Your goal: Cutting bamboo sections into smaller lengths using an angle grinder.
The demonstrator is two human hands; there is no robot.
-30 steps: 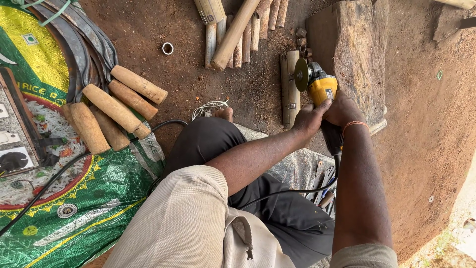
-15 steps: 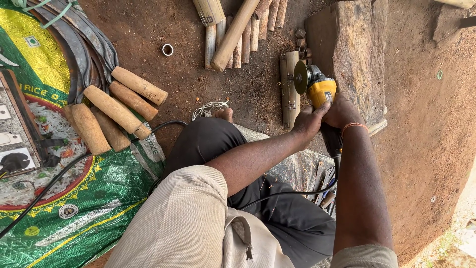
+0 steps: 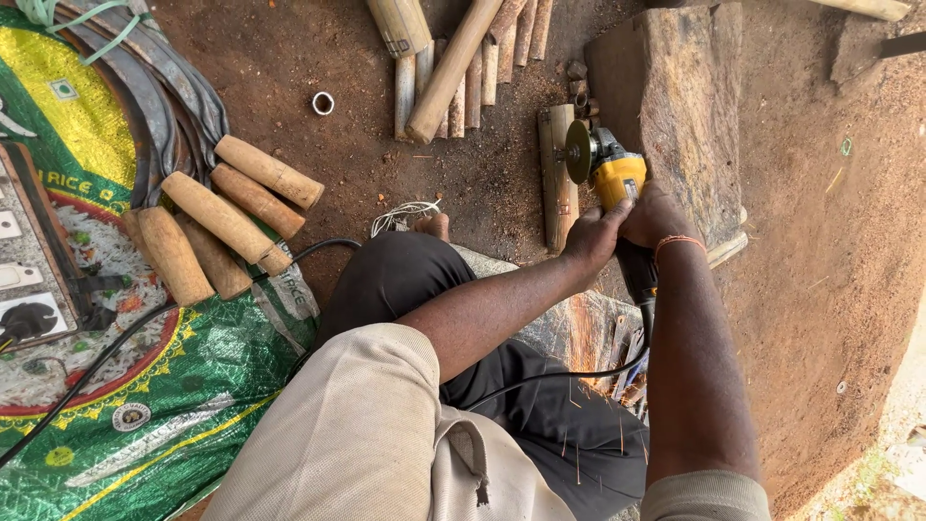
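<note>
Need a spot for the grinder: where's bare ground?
Bare dirt right of the log, and a patch around the white ring between handles and sticks. Crowded by the knee and sack.

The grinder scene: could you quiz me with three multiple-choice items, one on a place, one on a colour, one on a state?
1. Where does the grinder disc sit?
A. on the sack
B. against a wooden piece beside the log
C. in the air over the cable

2. What colour is the grinder body?
A. yellow
B. red
C. blue

3. How is the grinder held?
A. left hand only
B. lying unheld
C. both hands

Answers: 1 B, the disc meets the wooden piece by the log. 2 A, its casing is yellow. 3 C, the left hand and right hand both grip it.
</note>
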